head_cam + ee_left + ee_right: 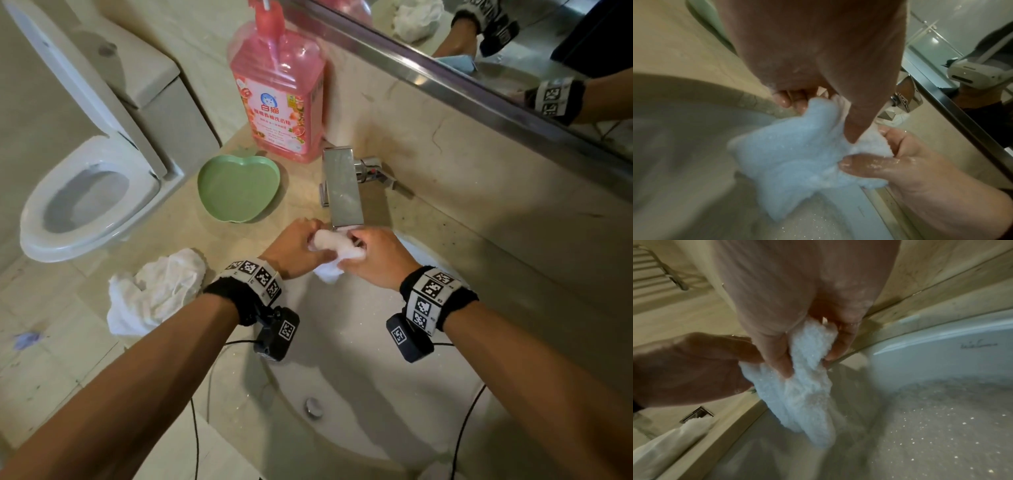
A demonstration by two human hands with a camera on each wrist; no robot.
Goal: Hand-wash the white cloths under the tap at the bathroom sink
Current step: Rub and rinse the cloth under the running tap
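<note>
A wet white cloth [334,253] is bunched between both hands just below the spout of the steel tap [342,186], over the back of the sink [346,370]. My left hand [298,248] grips its left end with curled fingers. My right hand [371,255] pinches the other end between thumb and fingers. In the left wrist view the cloth [797,154] hangs down in soapy folds under my left hand [813,97]. In the right wrist view the cloth [807,386] hangs below my right hand [807,344]. A second white cloth [154,291] lies crumpled on the counter at left.
A green apple-shaped dish [238,188] and a pink detergent pump bottle [279,92] stand on the counter behind the sink. A toilet [89,192] with raised lid is at far left. A mirror [513,44] runs along the back wall. The drain [313,407] sits near me.
</note>
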